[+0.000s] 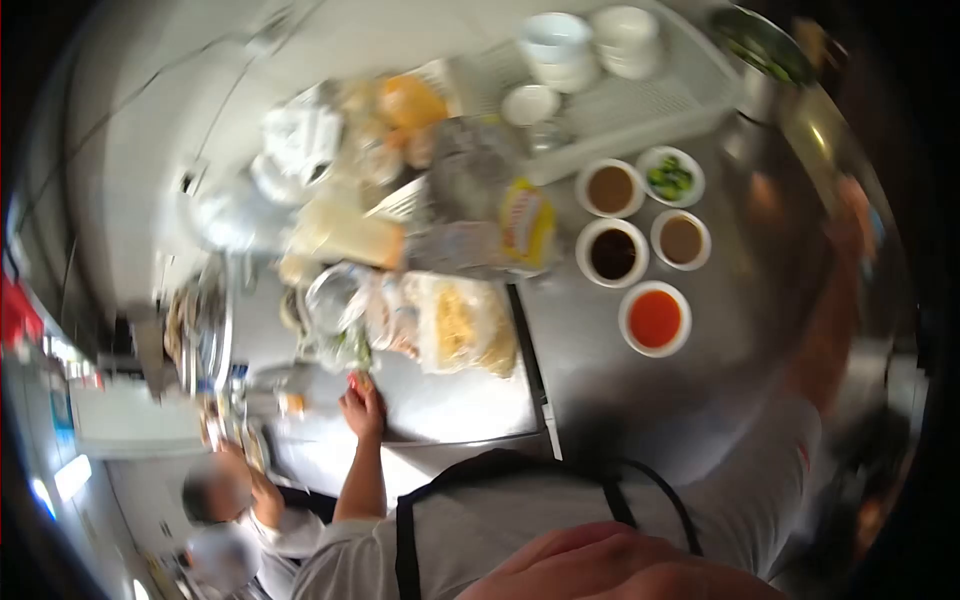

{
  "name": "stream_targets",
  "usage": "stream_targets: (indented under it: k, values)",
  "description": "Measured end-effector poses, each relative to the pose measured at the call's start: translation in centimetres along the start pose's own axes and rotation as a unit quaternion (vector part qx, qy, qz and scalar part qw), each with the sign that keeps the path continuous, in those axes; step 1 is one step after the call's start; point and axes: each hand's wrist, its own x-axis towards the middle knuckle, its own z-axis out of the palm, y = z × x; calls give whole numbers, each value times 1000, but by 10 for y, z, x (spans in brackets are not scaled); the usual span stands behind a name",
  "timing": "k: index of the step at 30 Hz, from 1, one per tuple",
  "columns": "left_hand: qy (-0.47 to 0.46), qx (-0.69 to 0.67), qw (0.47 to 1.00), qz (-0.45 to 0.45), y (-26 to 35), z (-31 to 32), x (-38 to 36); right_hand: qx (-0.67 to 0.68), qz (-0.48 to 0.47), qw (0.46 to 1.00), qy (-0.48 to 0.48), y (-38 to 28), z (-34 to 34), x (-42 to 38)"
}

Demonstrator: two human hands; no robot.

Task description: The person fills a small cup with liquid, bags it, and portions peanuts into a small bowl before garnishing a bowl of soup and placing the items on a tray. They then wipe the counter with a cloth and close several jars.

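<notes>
While left hand pinches something red, bowls hold red sauce, dark sauce, greens.

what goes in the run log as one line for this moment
left hand: on steel counter, fingertips at bagged food | right hand: blurred, raised at right, grip unclear | five sauce bowls untouched

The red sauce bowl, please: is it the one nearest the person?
Yes, the red sauce bowl sits below the three brown-sauce bowls, closest to the apron.

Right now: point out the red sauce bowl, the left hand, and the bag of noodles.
red sauce bowl (655, 318): head view, on the red sauce surface.
left hand (363, 408): head view, back of the hand.
bag of noodles (458, 322): head view, middle of the clear bag.
</notes>
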Motion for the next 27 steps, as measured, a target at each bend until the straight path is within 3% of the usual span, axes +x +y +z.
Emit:
stream_targets:
  k: [4,6,9,11,12,14,16,18,24,27]
  values:
    - [11,-1,1000,-27,8,-5,1,-38,-133,966,218,178,74,-44]
    - [29,-5,999,-27,10,-8,1,-165,31,981,102,172,44,-79]
    - [10,-3,999,-45,15,-14,2,-199,-107,972,69,137,1,-115]
    - [8,-2,999,-48,11,-13,2,-238,-100,964,-57,109,-31,-144]
    - [6,-1,999,-54,7,-12,2,-139,-54,989,-12,94,-38,-160]
    - [23,-13,998,-59,5,-11,4,-97,-17,995,25,56,-63,-196]
    - [29,-23,997,-63,4,-12,0,-163,-176,947,213,55,-51,-232]
    - [19,-44,996,-73,4,-13,0,-207,-143,952,173,21,-70,-270]
    - [67,-96,990,-73,-1,-17,-6,35,38,998,31,-69,-148,-351]
    - [76,-182,976,-94,-12,-17,-3,356,71,931,33,-51,-94,-340]
